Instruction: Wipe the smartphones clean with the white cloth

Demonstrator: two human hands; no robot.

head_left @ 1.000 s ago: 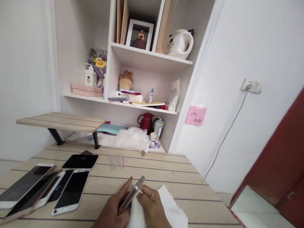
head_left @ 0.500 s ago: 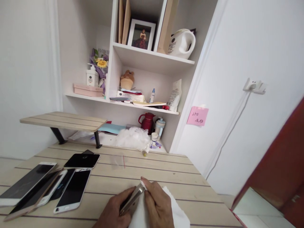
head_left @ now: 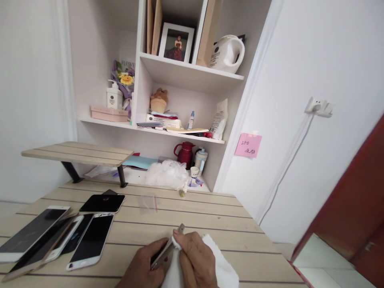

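Observation:
My left hand grips a thin metallic phone edge-up near the bottom of the view, fingers curled around it. My right hand presses a white cloth against the phone's upper end, fingers closed on the cloth. Both hands hover just above the light wooden table. To the left lie several other phones, among them a white one with a dark screen and a black one.
A small clear zip bag lies mid-table. A low wooden riser stands at the back left. Shelves behind hold a photo frame, kettle, bottles and a red jug. A red door is at right.
My right hand slid the cloth along the phone's upper edge toward its tip and slightly back. The left hand kept its grip. The camera shifted a little.

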